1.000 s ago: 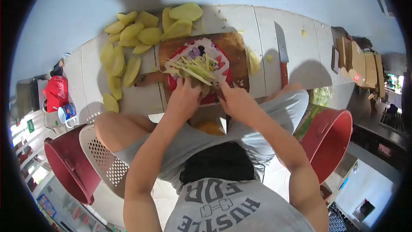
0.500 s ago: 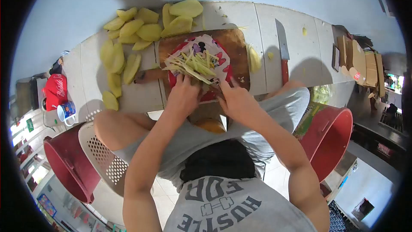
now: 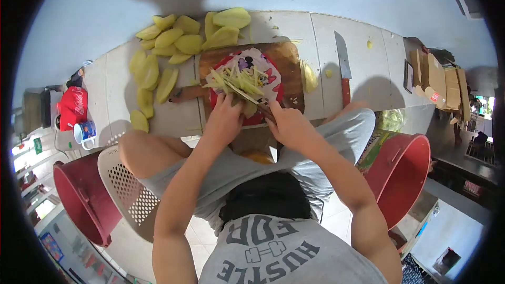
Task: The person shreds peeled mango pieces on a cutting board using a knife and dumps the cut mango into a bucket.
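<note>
On a wooden cutting board lies a red and white patterned cloth with a heap of thin pale green strips. My left hand is closed on a yellow-green piece at the heap's near edge. Opposite it, my right hand wraps round the handle end of a knife whose narrow blade points left across the piece. The knife's handle is mostly hidden in the fingers. Peeled yellow-green pieces lie left of and behind the board.
A large knife with a red handle lies to the right. Another piece sits beside the board. Red tubs stand at both sides, with a white perforated basket at the left. A mug is at the far left.
The camera view has shifted slightly. Both hands stay at the cloth's near edge, and the blade and strips between them have moved a little.
</note>
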A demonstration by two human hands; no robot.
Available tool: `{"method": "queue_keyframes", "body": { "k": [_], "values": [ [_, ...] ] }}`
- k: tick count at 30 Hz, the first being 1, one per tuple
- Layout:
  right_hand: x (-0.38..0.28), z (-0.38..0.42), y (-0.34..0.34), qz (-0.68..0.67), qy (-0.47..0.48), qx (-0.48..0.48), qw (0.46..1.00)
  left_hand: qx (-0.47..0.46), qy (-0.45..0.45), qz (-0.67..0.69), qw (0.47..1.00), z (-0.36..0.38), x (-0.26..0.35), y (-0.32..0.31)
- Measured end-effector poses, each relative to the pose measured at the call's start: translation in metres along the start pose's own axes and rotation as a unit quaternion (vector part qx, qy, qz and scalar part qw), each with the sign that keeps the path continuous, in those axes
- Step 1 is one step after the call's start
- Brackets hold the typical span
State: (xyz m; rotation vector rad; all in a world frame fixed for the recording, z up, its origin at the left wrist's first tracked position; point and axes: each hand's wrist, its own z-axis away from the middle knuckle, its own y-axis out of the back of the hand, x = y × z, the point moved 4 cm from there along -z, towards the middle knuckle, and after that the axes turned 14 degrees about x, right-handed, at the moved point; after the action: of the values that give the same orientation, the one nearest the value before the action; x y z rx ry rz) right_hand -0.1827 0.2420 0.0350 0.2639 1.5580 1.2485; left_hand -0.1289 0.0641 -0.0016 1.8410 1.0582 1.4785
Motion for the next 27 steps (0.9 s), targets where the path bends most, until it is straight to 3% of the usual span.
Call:
{"method": "queue_keyframes", "body": {
  "k": [3, 6, 9, 15, 18, 21, 24, 27],
  "values": [
    [-0.013, 0.005, 0.010, -0.017, 0.008, 0.015, 1.000, 0.043, -0.020, 0.004, 0.999, 0.001, -0.001, -0.002],
    [-0.009, 0.007, 0.001, -0.009, 0.019, 0.020, 1.000, 0.027, 0.013, 0.034, 0.999, 0.000, -0.003, -0.005],
    [0.003, 0.006, -0.014, 0.036, 0.036, 0.036, 0.998, 0.008, -0.009, 0.016, 1.000, -0.002, 0.000, 0.000],
    [-0.018, 0.009, 0.003, 0.023, 0.031, 0.030, 0.999, 0.079, -0.028, 0.022, 0.996, 0.000, -0.001, -0.003],
    [0.005, 0.009, -0.012, 0.014, -0.007, 0.024, 1.000, 0.028, 0.025, 0.028, 0.999, -0.001, 0.000, 0.000],
    [-0.003, 0.011, -0.008, 0.040, 0.013, 0.017, 0.999, -0.008, 0.012, 0.000, 1.000, 0.001, -0.004, -0.005],
    [-0.021, 0.013, 0.006, 0.036, 0.016, 0.031, 0.999, 0.057, -0.010, 0.012, 0.998, 0.001, -0.003, -0.006],
    [0.007, 0.014, -0.012, 0.012, -0.005, 0.032, 0.999, 0.019, 0.025, 0.030, 0.999, 0.001, 0.000, -0.002]
  ]
}}
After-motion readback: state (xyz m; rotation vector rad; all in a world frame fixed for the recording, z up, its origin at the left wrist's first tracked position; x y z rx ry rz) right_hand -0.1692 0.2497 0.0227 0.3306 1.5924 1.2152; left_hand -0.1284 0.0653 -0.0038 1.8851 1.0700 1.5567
